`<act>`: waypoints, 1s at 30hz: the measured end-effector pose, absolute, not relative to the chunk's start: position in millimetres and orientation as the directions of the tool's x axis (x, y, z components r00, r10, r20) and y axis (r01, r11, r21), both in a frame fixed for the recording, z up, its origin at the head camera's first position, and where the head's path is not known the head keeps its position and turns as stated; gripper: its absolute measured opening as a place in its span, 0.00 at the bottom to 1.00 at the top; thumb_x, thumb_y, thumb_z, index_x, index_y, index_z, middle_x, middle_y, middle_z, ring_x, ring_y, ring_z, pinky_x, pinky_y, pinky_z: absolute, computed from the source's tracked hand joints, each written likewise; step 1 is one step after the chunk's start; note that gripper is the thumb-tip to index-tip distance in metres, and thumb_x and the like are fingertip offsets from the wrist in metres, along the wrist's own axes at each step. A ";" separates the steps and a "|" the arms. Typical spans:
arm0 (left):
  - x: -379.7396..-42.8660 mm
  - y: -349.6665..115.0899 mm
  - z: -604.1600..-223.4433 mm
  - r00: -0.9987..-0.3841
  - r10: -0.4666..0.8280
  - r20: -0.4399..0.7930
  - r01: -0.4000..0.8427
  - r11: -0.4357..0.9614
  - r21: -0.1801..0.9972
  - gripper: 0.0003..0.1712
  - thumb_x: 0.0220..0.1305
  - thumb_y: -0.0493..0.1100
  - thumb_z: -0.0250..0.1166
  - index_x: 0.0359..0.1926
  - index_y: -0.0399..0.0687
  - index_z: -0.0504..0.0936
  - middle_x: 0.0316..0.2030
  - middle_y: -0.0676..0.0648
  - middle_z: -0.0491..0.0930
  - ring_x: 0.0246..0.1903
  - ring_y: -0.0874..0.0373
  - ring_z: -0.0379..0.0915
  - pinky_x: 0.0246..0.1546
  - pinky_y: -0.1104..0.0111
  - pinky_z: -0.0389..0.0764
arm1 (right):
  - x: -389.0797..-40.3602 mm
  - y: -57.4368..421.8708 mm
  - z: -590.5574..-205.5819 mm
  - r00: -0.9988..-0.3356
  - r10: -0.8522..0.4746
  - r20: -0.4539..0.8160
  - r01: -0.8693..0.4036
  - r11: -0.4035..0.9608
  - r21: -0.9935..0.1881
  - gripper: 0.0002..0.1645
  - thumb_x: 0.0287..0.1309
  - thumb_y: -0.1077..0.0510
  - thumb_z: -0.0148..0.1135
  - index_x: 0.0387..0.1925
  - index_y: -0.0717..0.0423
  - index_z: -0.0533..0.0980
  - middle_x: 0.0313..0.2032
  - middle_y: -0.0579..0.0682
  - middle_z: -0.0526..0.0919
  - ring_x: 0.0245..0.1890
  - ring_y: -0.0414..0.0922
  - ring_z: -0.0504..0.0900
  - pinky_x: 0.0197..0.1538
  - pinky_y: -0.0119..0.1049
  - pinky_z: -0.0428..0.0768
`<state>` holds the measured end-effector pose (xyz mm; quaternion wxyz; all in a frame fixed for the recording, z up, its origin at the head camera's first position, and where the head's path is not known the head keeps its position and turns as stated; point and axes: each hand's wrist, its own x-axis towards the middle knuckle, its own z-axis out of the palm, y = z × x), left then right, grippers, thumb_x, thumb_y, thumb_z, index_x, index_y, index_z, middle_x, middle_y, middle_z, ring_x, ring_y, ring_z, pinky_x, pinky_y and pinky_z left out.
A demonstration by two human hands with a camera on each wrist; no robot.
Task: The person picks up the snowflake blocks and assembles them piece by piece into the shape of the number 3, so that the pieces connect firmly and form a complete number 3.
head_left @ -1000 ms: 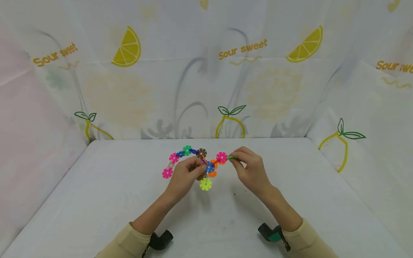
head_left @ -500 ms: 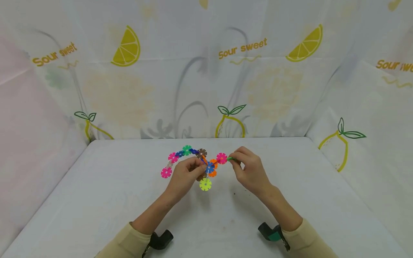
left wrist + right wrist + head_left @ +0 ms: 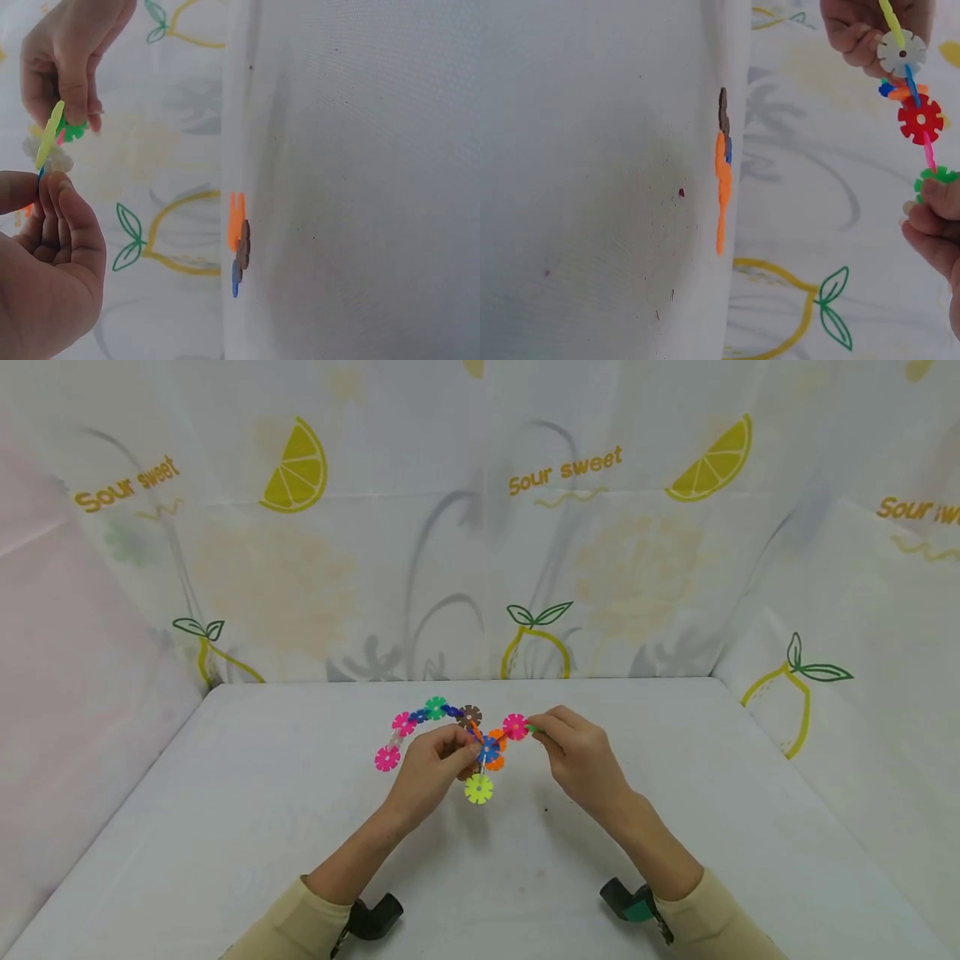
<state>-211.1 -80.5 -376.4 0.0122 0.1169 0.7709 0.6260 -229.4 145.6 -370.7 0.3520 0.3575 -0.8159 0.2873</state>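
A figure of linked plastic snowflake discs sits between both hands, over the table's far middle. My left hand (image 3: 431, 768) pinches it at the blue disc (image 3: 489, 749). Below hangs a yellow disc (image 3: 478, 789); a white disc (image 3: 901, 54) and a red disc (image 3: 920, 120) show in the right wrist view. Rightward from the blue disc, a pink disc (image 3: 515, 727) links to a green disc (image 3: 933, 178). Thumb and fingers of my right hand (image 3: 588, 756) pinch that green disc, covering much of it. Behind my left hand, a curved chain runs from a brown disc (image 3: 469, 717) to another pink disc (image 3: 387, 758).
The white table (image 3: 225, 827) bears a few tiny dark specks (image 3: 546, 810). A lemon-print cloth (image 3: 645, 568) stands around the back and sides. Dark wrist cameras are strapped under the left sleeve (image 3: 300, 918) and right sleeve (image 3: 712, 914). Orange discs (image 3: 722, 180) lie low against the tabletop.
My right hand has turned slightly and its fingers have come in closer over the green disc, hiding more of it. The left hand and the rest of the figure stay nearly still.
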 end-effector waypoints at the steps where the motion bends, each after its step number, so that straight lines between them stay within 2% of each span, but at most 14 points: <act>1: -211.1 -80.4 -376.3 -0.972 0.198 0.127 0.166 0.192 0.967 0.08 0.69 0.41 0.61 0.37 0.40 0.80 0.28 0.45 0.79 0.31 0.54 0.76 0.37 0.70 0.82 | -229.1 145.8 -370.4 -0.479 -0.392 0.785 -0.789 0.585 -0.189 0.13 0.48 0.73 0.72 0.39 0.63 0.83 0.31 0.51 0.83 0.31 0.41 0.84 0.36 0.29 0.85; 5: -210.4 -80.2 -375.0 -0.971 0.204 0.128 0.169 0.199 0.965 0.08 0.69 0.41 0.61 0.38 0.40 0.80 0.28 0.45 0.79 0.31 0.54 0.77 0.37 0.70 0.82 | -228.8 146.4 -368.0 -0.429 -0.410 0.805 -0.805 0.577 -0.135 0.16 0.46 0.74 0.72 0.41 0.63 0.85 0.30 0.51 0.83 0.31 0.42 0.84 0.35 0.31 0.85; 11: -210.0 -80.3 -375.3 -0.964 0.225 0.145 0.192 0.204 0.960 0.07 0.69 0.40 0.61 0.36 0.41 0.80 0.28 0.45 0.79 0.31 0.54 0.77 0.37 0.68 0.82 | -231.0 147.7 -367.3 -0.420 -0.388 0.820 -0.835 0.518 -0.183 0.17 0.41 0.75 0.74 0.38 0.64 0.86 0.29 0.51 0.84 0.28 0.41 0.83 0.36 0.29 0.84; 15: -210.6 -80.3 -376.6 -0.962 0.228 0.152 0.200 0.204 0.958 0.07 0.69 0.40 0.61 0.35 0.40 0.80 0.28 0.45 0.78 0.30 0.54 0.76 0.37 0.65 0.82 | -233.6 148.2 -368.6 -0.413 -0.388 0.824 -0.848 0.495 -0.191 0.14 0.43 0.74 0.74 0.36 0.64 0.85 0.29 0.52 0.84 0.28 0.41 0.83 0.36 0.29 0.84; 19: -210.0 -80.2 -375.8 -0.966 0.214 0.149 0.193 0.204 0.960 0.08 0.69 0.41 0.61 0.35 0.41 0.80 0.28 0.45 0.79 0.30 0.54 0.76 0.37 0.65 0.82 | -234.2 147.9 -368.2 -0.436 -0.378 0.817 -0.841 0.493 -0.220 0.13 0.47 0.73 0.72 0.37 0.63 0.85 0.30 0.50 0.84 0.29 0.41 0.83 0.37 0.27 0.83; 23: -211.5 -80.0 -376.3 -0.969 0.206 0.140 0.185 0.221 0.958 0.09 0.68 0.43 0.62 0.35 0.42 0.81 0.29 0.44 0.81 0.31 0.54 0.78 0.38 0.66 0.82 | -233.6 148.1 -367.9 -0.486 -0.328 0.810 -0.811 0.514 -0.279 0.11 0.47 0.73 0.72 0.35 0.62 0.85 0.30 0.49 0.85 0.31 0.41 0.84 0.38 0.22 0.81; 27: -212.6 -80.7 -378.5 -0.971 0.187 0.150 0.205 0.321 0.925 0.08 0.67 0.46 0.64 0.34 0.48 0.84 0.27 0.47 0.82 0.29 0.55 0.79 0.35 0.62 0.82 | -233.6 148.9 -369.1 -0.529 -0.287 0.799 -0.783 0.529 -0.328 0.08 0.49 0.72 0.72 0.32 0.61 0.84 0.30 0.49 0.85 0.31 0.41 0.83 0.38 0.19 0.78; 30: -210.8 -81.2 -378.0 -0.965 0.171 0.199 0.252 0.404 0.879 0.07 0.66 0.48 0.65 0.33 0.53 0.85 0.25 0.50 0.83 0.27 0.58 0.78 0.30 0.64 0.80 | -233.8 149.6 -369.8 -0.543 -0.275 0.794 -0.775 0.528 -0.347 0.06 0.50 0.71 0.71 0.31 0.61 0.84 0.29 0.48 0.84 0.30 0.41 0.82 0.38 0.18 0.77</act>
